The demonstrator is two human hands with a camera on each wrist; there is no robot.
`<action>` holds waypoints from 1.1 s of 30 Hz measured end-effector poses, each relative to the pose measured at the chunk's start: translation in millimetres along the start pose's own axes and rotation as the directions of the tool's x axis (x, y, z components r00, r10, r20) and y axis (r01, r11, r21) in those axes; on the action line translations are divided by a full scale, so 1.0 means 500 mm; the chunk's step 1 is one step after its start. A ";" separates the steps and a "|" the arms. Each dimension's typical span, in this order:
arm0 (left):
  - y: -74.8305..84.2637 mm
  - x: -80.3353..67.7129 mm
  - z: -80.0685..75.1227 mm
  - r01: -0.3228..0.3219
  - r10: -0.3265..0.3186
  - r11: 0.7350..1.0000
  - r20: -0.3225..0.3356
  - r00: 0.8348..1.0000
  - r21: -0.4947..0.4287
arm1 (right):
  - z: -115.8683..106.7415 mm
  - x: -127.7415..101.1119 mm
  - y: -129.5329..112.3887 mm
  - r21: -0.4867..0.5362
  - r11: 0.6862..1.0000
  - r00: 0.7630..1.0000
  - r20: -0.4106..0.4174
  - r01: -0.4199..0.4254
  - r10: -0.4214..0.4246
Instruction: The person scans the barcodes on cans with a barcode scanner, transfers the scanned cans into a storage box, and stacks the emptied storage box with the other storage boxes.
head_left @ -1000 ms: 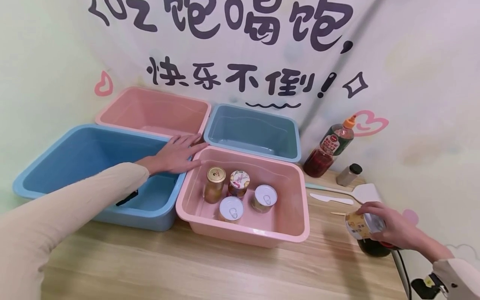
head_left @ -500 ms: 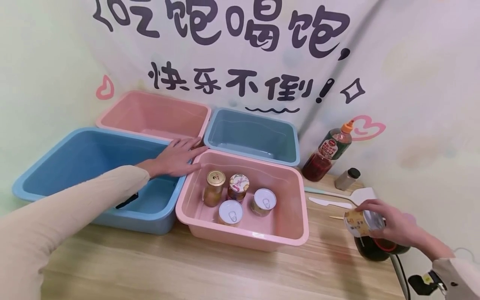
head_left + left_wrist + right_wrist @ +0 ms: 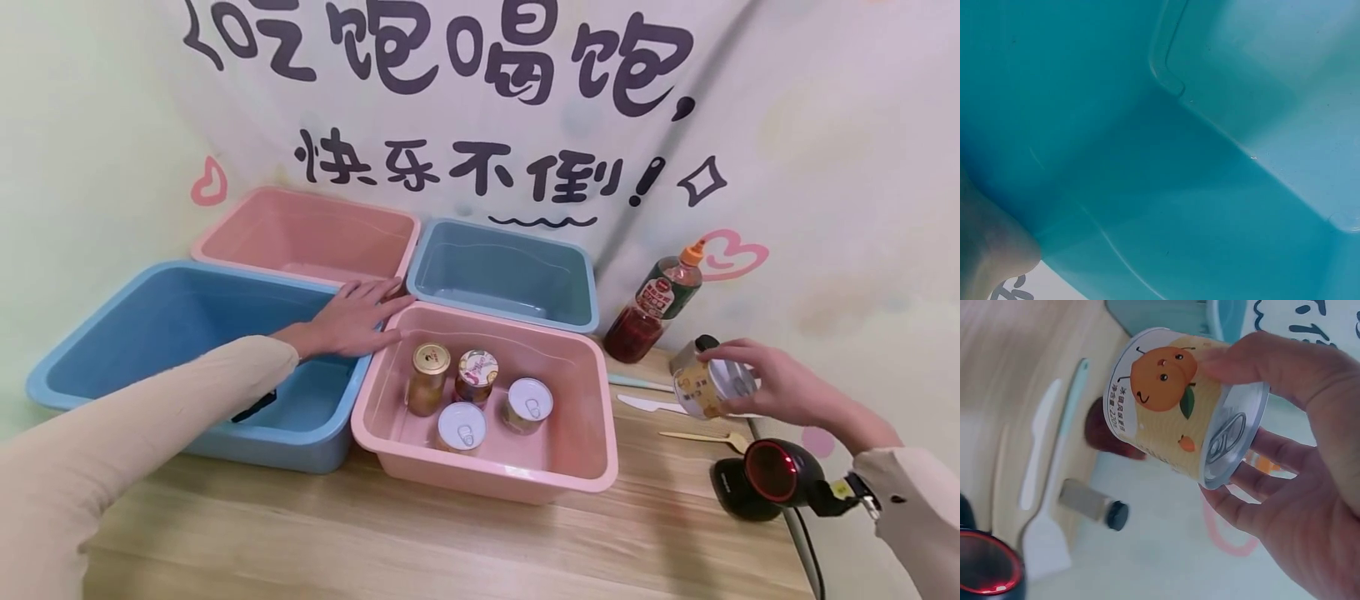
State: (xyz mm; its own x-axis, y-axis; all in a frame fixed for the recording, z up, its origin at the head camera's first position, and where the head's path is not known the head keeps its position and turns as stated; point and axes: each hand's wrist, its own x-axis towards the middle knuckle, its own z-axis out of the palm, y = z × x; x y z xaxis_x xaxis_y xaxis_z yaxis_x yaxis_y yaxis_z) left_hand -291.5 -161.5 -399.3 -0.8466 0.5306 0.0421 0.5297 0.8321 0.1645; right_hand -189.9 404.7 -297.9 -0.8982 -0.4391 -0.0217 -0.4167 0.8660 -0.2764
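Head view: your right hand (image 3: 780,385) curls its fingers (image 3: 1254,362) round one can (image 3: 703,388), lifted above the table (image 3: 300,533) beside the scanner (image 3: 765,477). Your left hand (image 3: 352,317) lies flat, fingers straight, on the blue tub's rim (image 3: 341,292). Four tubs stand together; the near pink tub (image 3: 480,467) holds two jars and two cans.

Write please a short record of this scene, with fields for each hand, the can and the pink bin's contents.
left hand: flat on the rims where the bins meet
right hand: holds the can above the table
can: tilted, orange cartoon label, pull-tab lid
near pink bin: two jars and two cans, upright
scanner: on the table below the right hand
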 end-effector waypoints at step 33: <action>0.004 -0.003 -0.004 0.010 -0.010 1.000 0.003 1.000 0.004 | -0.047 0.378 -0.150 0.023 0.998 0.991 0.121 -0.054 0.051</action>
State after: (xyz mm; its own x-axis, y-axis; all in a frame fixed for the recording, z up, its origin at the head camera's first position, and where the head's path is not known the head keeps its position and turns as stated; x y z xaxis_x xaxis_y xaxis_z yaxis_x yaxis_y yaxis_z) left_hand -289.1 -160.9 -397.3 -0.8517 0.5227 0.0375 0.5214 0.8379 0.1613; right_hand -331.6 262.3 -258.8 -0.8947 -0.4199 -0.1524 -0.3639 0.8829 -0.2967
